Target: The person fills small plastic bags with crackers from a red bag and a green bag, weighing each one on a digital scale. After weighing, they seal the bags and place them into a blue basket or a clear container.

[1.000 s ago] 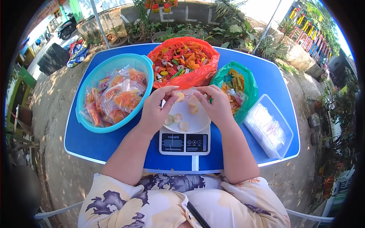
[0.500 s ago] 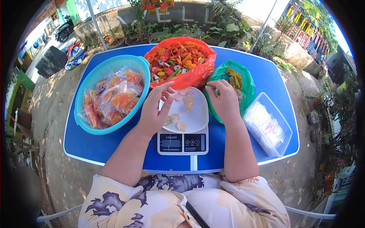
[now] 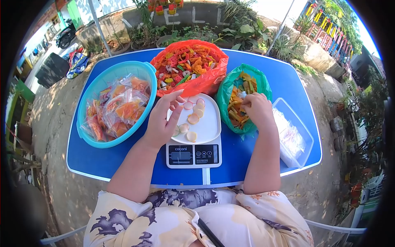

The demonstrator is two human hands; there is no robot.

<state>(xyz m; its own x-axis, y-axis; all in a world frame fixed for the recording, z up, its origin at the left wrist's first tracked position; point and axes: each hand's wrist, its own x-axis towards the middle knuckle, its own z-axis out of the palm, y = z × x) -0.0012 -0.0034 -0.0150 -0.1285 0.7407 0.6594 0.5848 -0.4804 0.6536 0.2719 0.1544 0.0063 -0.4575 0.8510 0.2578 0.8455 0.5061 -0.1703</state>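
1. Head view, taking the white plate point(image 3: 212, 123) as the dial's centre: it sits on the kitchen scale point(image 3: 193, 155), whose display faces six o'clock; its reading is too faint to make out. Pale round slices point(image 3: 193, 119), some pink-rimmed, lie scattered on the plate from twelve to seven o'clock by way of the middle.
2. The left hand point(image 3: 165, 118) is at nine o'clock, thumb apart from the loosely curled fingers, with nothing visible between them. It overlaps the plate's edge in view; whether it touches, I cannot tell.
3. The right hand point(image 3: 258, 108) reaches into the green bag point(image 3: 224, 103) at two o'clock. Its fingertips bend together at the yellow-orange strips point(image 3: 235, 105); whether they pinch one, I cannot tell.
4. The red bag point(image 3: 203, 85) of coloured pieces stands at twelve, the turquoise basin point(image 3: 101, 143) of filled packets point(image 3: 123, 108) at nine to ten, and the clear box point(image 3: 293, 161) of thin plastic sleeves point(image 3: 290, 138) at three.
5. Possible trouble: the left wrist or fingers, so near the rim, could press on the plate and falsify the weight.
6. The green bag's soft wall could fold or tip if the right hand drags on it, spilling strips onto the blue table point(image 3: 247, 168).
7. Slices near the plate's seven o'clock edge could slide off if knocked.
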